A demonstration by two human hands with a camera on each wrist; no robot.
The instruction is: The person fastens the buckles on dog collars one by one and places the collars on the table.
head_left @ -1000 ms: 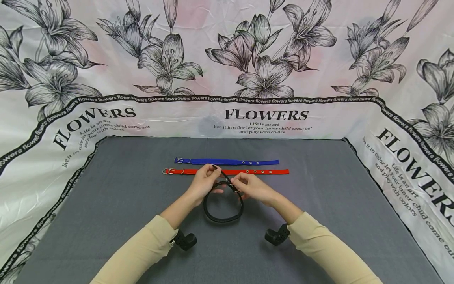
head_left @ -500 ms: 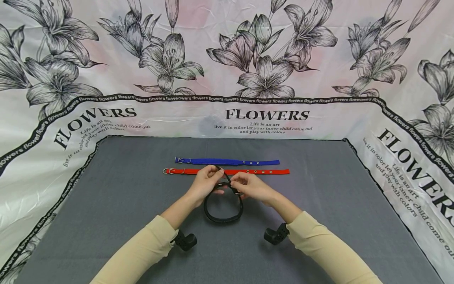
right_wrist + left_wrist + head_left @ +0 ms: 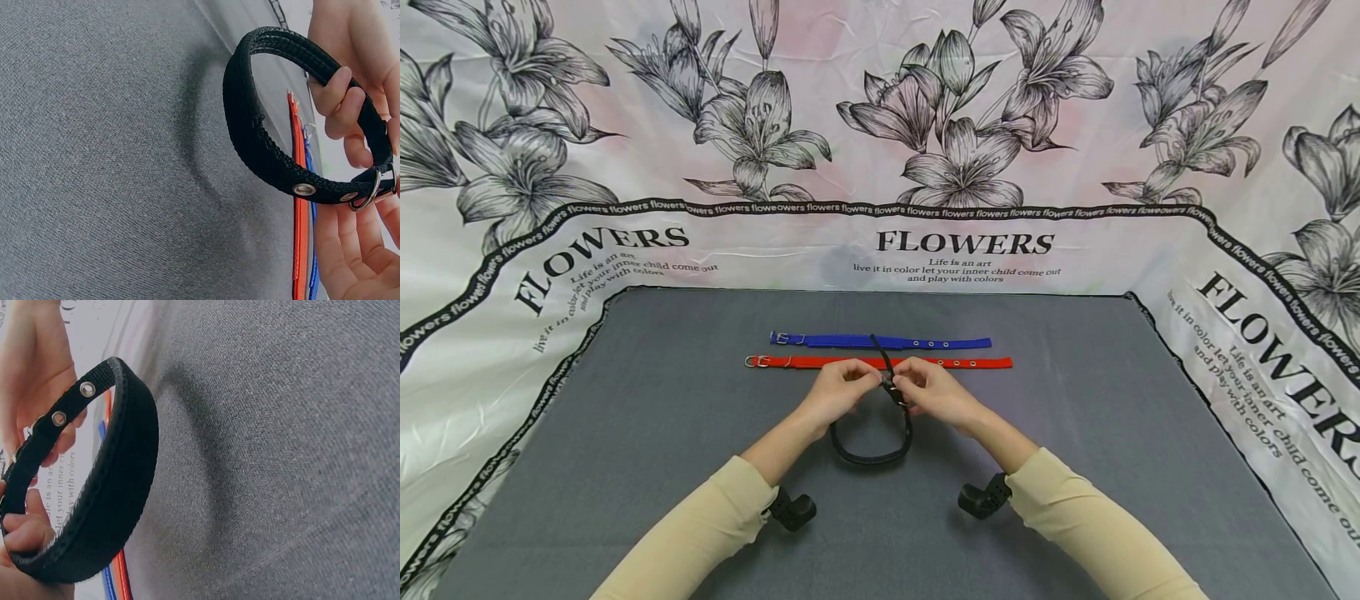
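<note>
A black collar [image 3: 871, 450] is bent into a loop that stands just above the grey mat. My left hand [image 3: 859, 383] pinches it on the left of its metal buckle [image 3: 369, 194]. On the right of the buckle, my right hand [image 3: 912, 385] pinches the strap. The collar's free end [image 3: 880, 348] sticks up past the hands, across the red collar [image 3: 958, 362] towards the blue collar [image 3: 850, 341]. Both of those lie flat and straight behind the hands. The wrist views show the black collar [image 3: 106, 506] close up, with eyelets [image 3: 87, 389] in its strap.
The grey mat [image 3: 1075, 433] covers the table, and white cloth [image 3: 962, 167] printed with flowers and the word FLOWERS rises around it on three sides. Black wrist-camera mounts [image 3: 792, 508] sit under both beige sleeves.
The hands have drawn together at the buckle. The strap's free end now reaches farther up, over the red collar towards the blue one, and the loop looks slightly smaller.
</note>
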